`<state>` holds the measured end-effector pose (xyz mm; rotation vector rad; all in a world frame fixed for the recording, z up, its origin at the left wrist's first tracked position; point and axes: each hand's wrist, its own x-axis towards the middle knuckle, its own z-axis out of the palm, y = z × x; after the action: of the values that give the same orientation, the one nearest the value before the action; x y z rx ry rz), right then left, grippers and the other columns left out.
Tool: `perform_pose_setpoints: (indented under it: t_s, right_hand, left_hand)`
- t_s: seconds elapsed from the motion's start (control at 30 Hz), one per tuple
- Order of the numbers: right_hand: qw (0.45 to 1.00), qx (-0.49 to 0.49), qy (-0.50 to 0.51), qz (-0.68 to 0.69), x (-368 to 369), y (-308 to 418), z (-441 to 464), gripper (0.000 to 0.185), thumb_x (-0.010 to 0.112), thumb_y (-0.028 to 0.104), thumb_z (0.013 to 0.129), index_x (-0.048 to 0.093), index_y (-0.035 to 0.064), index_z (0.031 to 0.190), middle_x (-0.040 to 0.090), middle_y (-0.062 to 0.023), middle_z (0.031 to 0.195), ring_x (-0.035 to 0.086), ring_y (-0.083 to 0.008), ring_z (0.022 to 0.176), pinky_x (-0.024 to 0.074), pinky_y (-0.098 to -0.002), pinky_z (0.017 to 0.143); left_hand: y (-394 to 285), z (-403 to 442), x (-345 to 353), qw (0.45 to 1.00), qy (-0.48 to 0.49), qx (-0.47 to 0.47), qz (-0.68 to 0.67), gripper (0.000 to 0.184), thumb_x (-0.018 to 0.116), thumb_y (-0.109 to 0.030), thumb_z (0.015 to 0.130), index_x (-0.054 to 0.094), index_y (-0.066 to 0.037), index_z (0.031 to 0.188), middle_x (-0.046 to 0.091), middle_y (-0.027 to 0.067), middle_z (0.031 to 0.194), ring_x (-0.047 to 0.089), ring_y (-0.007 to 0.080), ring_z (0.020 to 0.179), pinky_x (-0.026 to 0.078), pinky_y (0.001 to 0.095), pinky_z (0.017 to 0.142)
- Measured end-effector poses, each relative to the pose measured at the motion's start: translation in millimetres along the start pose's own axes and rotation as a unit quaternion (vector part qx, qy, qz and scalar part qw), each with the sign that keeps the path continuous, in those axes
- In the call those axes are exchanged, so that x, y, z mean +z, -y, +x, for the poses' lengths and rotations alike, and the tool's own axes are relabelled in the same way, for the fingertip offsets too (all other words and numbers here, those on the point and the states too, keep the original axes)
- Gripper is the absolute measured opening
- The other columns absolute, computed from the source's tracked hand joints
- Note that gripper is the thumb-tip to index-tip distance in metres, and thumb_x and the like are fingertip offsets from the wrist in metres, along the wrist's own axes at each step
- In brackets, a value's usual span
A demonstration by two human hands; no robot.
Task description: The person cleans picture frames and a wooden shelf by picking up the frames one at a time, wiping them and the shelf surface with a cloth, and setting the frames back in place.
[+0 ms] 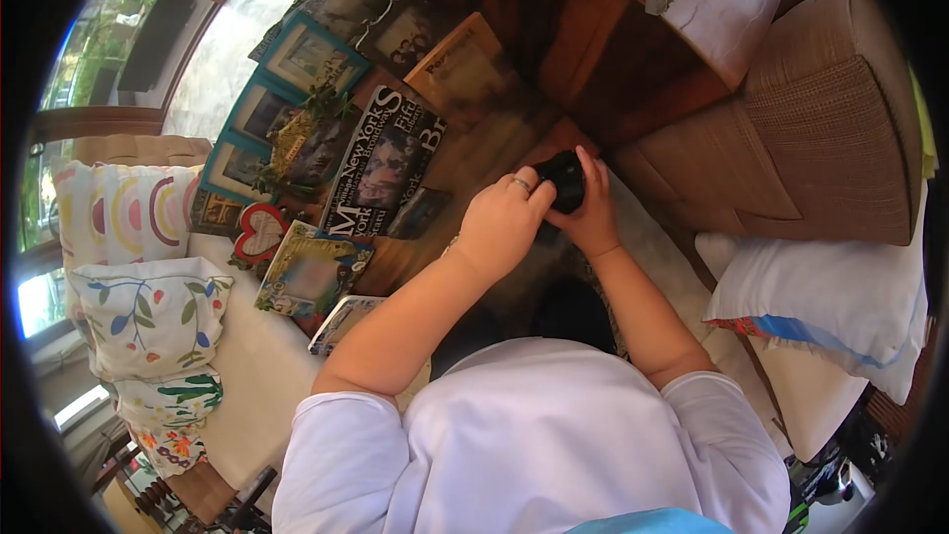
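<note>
A small black object (565,181) is held between my two hands, above the wooden table (465,168); what it is I cannot make out. My left hand (502,225), with a ring on one finger, has its fingers closed on the object's left side. On the other side, my right hand (590,210) grips it with thumb and fingers. To the left stands a New York picture frame (381,163), with an orange-brown frame (463,69) beyond it. A red heart-shaped frame (260,232) and a yellowish frame (314,272) are nearer the left edge.
Teal frames (252,119) and a small plant (326,104) stand on the table's far left. A sofa with patterned cushions (148,316) lies at the left. A brown sofa (761,148) with a white pillow (820,287) is at the right.
</note>
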<state>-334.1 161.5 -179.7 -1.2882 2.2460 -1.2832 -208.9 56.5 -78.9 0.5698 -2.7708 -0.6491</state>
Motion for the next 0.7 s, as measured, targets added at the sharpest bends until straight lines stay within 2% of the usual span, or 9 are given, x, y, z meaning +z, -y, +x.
perform_pose_setpoints:
  t_s: [0.13,0.17,0.23,0.33,0.37,0.47,0.57,0.67,0.7]
  right_hand:
    - [0.998,0.006,-0.051,-0.029,5.8,13.9,9.4,0.104,0.083,0.029,0.053,0.026,0.0102,0.138,0.043,-0.0165,0.122,0.049,-0.0328,0.113,0.0487,-0.0381,0.087]
    - [0.997,-0.002,-0.063,-0.032,6.6,14.9,13.8,0.105,0.083,0.030,0.053,0.025,0.0095,0.138,0.042,-0.0172,0.123,0.048,-0.0334,0.114,0.0485,-0.0381,0.088]
    - [0.998,-0.046,-0.041,-0.020,1.3,17.6,22.2,0.107,0.084,0.031,0.052,0.024,0.0077,0.138,0.040,-0.0180,0.128,0.046,-0.0341,0.116,0.0481,-0.0381,0.089]
    - [0.999,-0.024,0.025,0.037,-6.7,24.9,25.5,0.108,0.084,0.031,0.052,0.025,0.0049,0.138,0.037,-0.0189,0.134,0.043,-0.0345,0.121,0.0464,-0.0386,0.091]
    - [0.997,-0.002,0.052,0.063,-9.3,27.5,25.8,0.108,0.084,0.030,0.052,0.025,0.0040,0.138,0.035,-0.0191,0.136,0.042,-0.0346,0.122,0.0456,-0.0388,0.092]
    - [0.995,-0.008,0.063,0.072,-17.3,34.3,26.8,0.107,0.085,0.029,0.052,0.026,0.0033,0.137,0.033,-0.0197,0.138,0.039,-0.0350,0.125,0.0437,-0.0395,0.094]
    - [0.992,0.019,0.116,0.045,-30.5,54.2,28.3,0.107,0.085,0.027,0.052,0.026,0.0026,0.138,0.034,-0.0203,0.138,0.039,-0.0347,0.125,0.0400,-0.0386,0.098]
    - [0.985,0.026,0.151,0.084,-53.0,72.4,35.1,0.093,0.082,0.022,0.060,0.032,0.0026,0.136,0.043,-0.0167,0.132,0.047,-0.0284,0.119,0.0380,-0.0385,0.100]
    - [0.977,0.060,0.144,0.146,-65.8,80.8,39.4,0.086,0.081,0.020,0.062,0.035,0.0031,0.134,0.046,-0.0148,0.129,0.048,-0.0256,0.117,0.0379,-0.0385,0.099]
  left_hand:
    - [-7.7,17.6,-0.9,0.982,-0.011,-0.121,-0.143,0.030,0.066,-0.008,0.067,0.058,-0.005,0.096,0.054,0.0112,0.085,0.058,0.0293,0.072,0.048,0.0354,0.060]
    - [-4.5,21.0,-1.4,0.981,-0.015,-0.116,-0.157,0.030,0.066,-0.009,0.068,0.057,-0.005,0.096,0.055,0.0111,0.087,0.059,0.0276,0.072,0.048,0.0344,0.060]
    - [3.4,28.7,-2.6,0.977,-0.024,-0.105,-0.184,0.029,0.067,-0.010,0.069,0.057,-0.003,0.096,0.058,0.0109,0.089,0.060,0.0240,0.071,0.048,0.0325,0.061]
    - [7.6,38.9,-13.4,0.920,0.036,-0.248,-0.302,0.025,0.066,-0.012,0.073,0.057,-0.002,0.094,0.061,0.0093,0.088,0.060,0.0164,0.077,0.046,0.0312,0.064]
    - [5.8,42.8,-27.8,0.895,0.116,-0.289,-0.320,0.035,0.067,-0.017,0.076,0.055,-0.001,0.105,0.059,0.0114,0.107,0.056,0.0141,0.097,0.046,0.0298,0.075]
    - [19.9,28.9,-8.8,0.853,0.054,-0.209,-0.476,0.052,0.067,-0.019,0.077,0.048,-0.003,0.123,0.049,0.0145,0.124,0.049,0.0190,0.112,0.042,0.0300,0.088]
    - [6.6,17.8,-4.3,0.757,0.052,-0.196,-0.622,0.065,0.065,-0.027,0.082,0.037,-0.007,0.136,0.043,0.0117,0.133,0.039,0.0207,0.124,0.032,0.0319,0.102]
    - [6.0,13.0,11.6,0.679,-0.048,-0.212,-0.701,0.061,0.058,-0.022,0.087,0.030,-0.008,0.140,0.045,0.0108,0.131,0.041,0.0220,0.123,0.034,0.0333,0.101]
    - [-2.4,14.4,-4.2,0.565,-0.046,-0.265,-0.780,0.056,0.052,-0.017,0.090,0.030,-0.009,0.141,0.044,0.0110,0.133,0.040,0.0217,0.124,0.032,0.0320,0.102]
